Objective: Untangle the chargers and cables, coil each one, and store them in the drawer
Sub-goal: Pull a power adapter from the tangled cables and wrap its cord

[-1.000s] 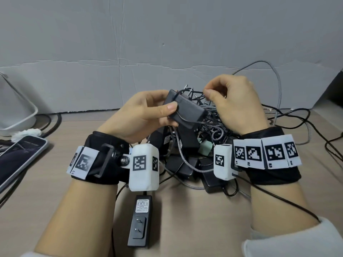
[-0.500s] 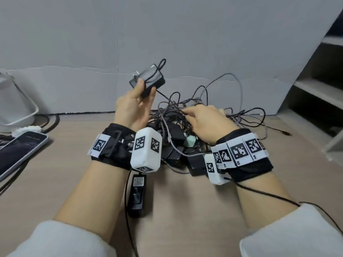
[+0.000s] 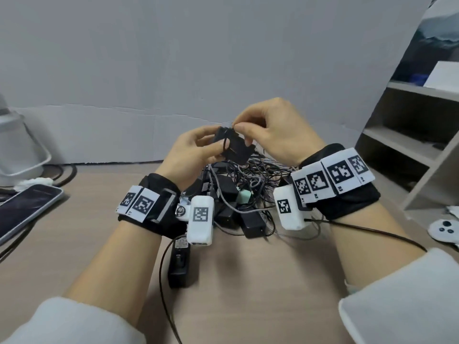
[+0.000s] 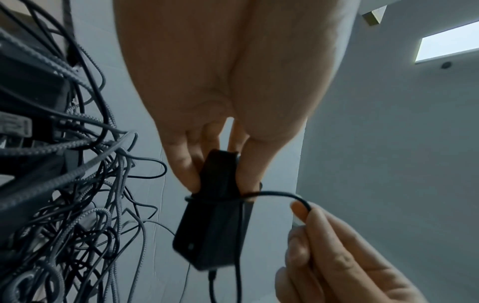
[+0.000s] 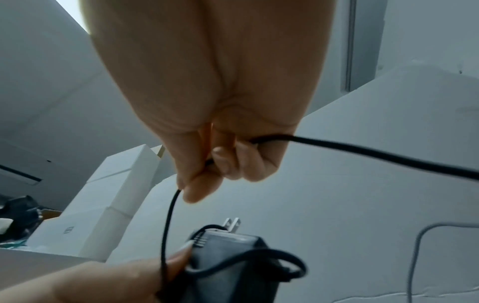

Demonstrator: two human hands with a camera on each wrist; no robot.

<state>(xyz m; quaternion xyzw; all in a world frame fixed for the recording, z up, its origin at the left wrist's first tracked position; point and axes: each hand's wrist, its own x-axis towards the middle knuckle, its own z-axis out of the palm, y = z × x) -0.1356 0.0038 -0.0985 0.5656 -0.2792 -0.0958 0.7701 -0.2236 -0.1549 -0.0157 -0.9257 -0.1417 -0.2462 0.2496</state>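
Observation:
My left hand (image 3: 198,150) grips a black charger block (image 3: 232,146) above the heap, fingers and thumb on its two sides (image 4: 215,184). A thin black cable (image 4: 274,193) loops once around the block. My right hand (image 3: 268,130) pinches that cable between thumb and forefinger just above the block (image 5: 181,188). The block's metal prongs (image 5: 232,224) point away from me. Below both hands lies a tangle of black and grey braided cables and black adapters (image 3: 246,192) on the wooden table (image 3: 260,281).
One black adapter (image 3: 179,261) lies apart near my left forearm. A phone (image 3: 22,207) and a white container (image 3: 17,145) are at the left. Open shelves (image 3: 409,145) stand at the right, with a white controller (image 3: 444,229) in front of them.
My left hand brought the charger block down from its raised position to the middle. My right hand left the heap, rose to the block and took hold of its cable.

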